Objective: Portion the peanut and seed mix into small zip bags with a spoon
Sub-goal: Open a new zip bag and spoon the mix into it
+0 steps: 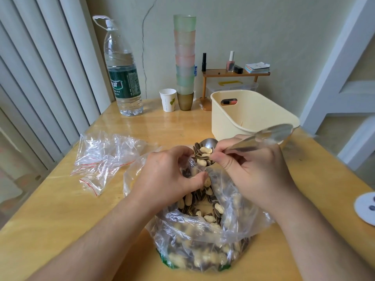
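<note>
Your right hand (257,171) grips a metal spoon (211,148) heaped with peanuts and seeds, its bowl just past your fingertips. Your left hand (172,175) pinches open a small zip bag (195,167) right beside it, above the big mix bag (203,236) under your wrists. You appear mid-pour; next, tip the spoon gently into the opening. Spare bags (101,159) lie left of your left hand.

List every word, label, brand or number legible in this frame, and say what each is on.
Water bottle, green label: large white characters, partly turned away and too blurred to quote; the small print beside them is unreadable.
Paper cup: a green leaf motif, no text.
Stack of cards on the small shelf: print too small to read.
Nail polish bottle: no legible text.
Nothing else carries writing.
</note>
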Available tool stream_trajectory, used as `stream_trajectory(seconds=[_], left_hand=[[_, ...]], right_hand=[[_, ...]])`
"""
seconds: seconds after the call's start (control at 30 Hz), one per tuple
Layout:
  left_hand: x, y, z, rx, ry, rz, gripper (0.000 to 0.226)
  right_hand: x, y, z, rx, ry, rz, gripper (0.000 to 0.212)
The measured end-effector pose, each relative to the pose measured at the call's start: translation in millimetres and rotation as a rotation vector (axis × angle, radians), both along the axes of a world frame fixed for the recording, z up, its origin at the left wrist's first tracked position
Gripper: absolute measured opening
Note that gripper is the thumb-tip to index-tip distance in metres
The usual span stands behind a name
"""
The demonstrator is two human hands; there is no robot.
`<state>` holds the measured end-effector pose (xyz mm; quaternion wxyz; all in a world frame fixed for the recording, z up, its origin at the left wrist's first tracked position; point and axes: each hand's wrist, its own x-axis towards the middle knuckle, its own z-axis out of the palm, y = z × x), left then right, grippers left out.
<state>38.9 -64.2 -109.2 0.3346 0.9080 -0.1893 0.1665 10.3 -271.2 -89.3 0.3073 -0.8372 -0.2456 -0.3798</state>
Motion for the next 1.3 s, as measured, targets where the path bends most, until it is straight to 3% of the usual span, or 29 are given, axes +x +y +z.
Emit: stream_trajectory(seconds=[0.17,0.4,0.67,0.8,1.3], left_hand=[[1.6,-0.6,-1.5,-0.003,-0.011,0.022,0.059],[2.9,1.2,-1.5,-0.019,0.023,0.026,0.055],[1.2,2.6,0.7,-0.034,0.020,0.045,0.052],[0.1,2.8,1.8,-0.029,0.009,0.048,0.055],[0.6,2.8,1.5,0.000,-0.034,0.056,0.055]], right_hand=[[-5.3,-2.0,2.3,-0.012,0.104,0.122,0.003],[-5.0,-6.0,3.2,-0.029,0.112,0.144,0.005],[-2.6,-9.5,3.5,-0.026,0.130,0.105,0.023],[-4.2,-9.1,4.6,-0.024,0.109,0.118,0.013],[-6.0,-5.2,6.7,-0.053,0.026,0.178,0.013]])
